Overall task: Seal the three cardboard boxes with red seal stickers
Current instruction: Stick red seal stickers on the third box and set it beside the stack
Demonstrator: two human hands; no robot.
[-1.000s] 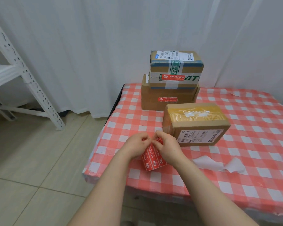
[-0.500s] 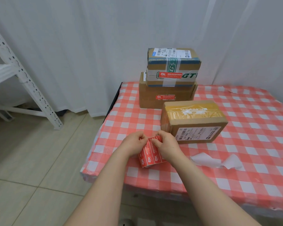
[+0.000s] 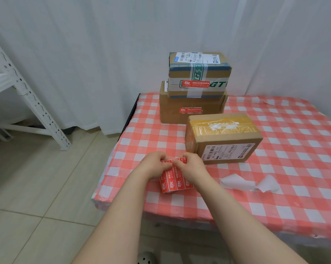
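A sheet of red seal stickers (image 3: 175,181) lies at the table's near left part. My left hand (image 3: 153,164) and my right hand (image 3: 191,166) both pinch its far edge, fingertips close together. Just right of my hands stands a cardboard box (image 3: 222,137) with yellow tape on top and a white label on its front; no red sticker shows on it. Behind it sits a larger brown box (image 3: 191,109) with a red sticker on its front. A taped box (image 3: 199,73) with a red sticker on its front is stacked on top of that one.
Two curled white backing strips (image 3: 248,182) lie on the red-checked tablecloth (image 3: 294,168) right of my hands. A white metal shelf frame (image 3: 27,96) stands on the tiled floor at the left. White curtains hang behind the table.
My hands and the sticker sheet stay in about the same place; the fingers have shifted slightly along the sheet's far edge. The camera view has dropped a little.
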